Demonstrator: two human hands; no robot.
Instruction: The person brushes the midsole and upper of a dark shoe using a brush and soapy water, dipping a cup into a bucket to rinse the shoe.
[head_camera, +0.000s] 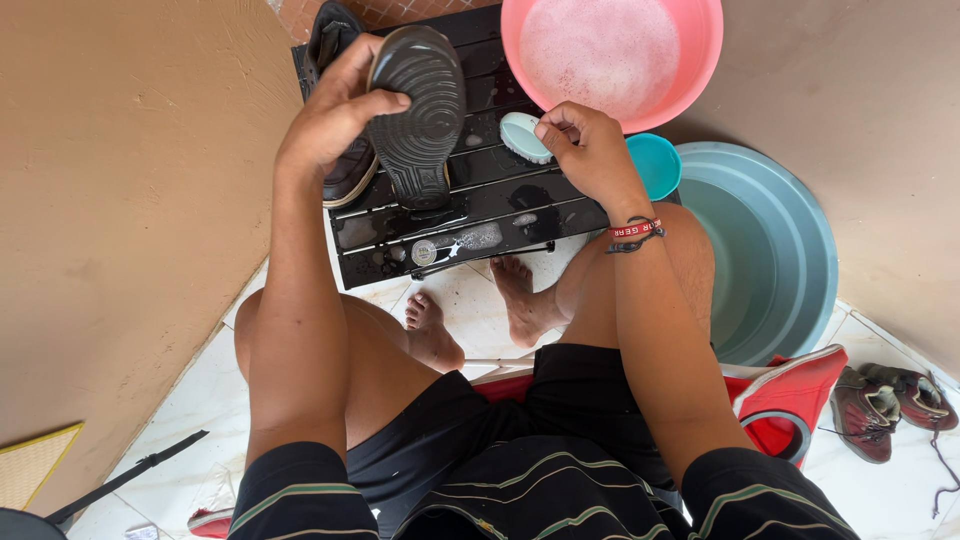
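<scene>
- My left hand has its grip closed around a dark shoe, held sole-up and tilted, with the heel resting on the black slatted counter at the far side of the scene.
- My right hand has its grip closed on a pale teal scrub brush, just right of the shoe and not touching the sole, as far as I can tell.
- A second dark shoe lies on the counter, partly under my left hand.
- As I judge it, scrubbing the ribbed sole well calls for a firm hold on the shoe, the heel braced on the counter so it cannot twist, and bristles worked along the grooves, not across them.
- The counter is wet and glossy, so I would press the heel down to stop it sliding.
- A pink basin of sudsy water sits far right on the counter, close enough for dipping the brush.
- A small teal cup stands beside my right wrist; a large grey-blue tub sits on the floor to the right.
- A small round silver label or cap lies on the near edge of the counter beside a patch of foam.
- A red band with white lettering circles my right wrist.
- A dark red pair of shoes waits on the tiled floor at near right.
</scene>
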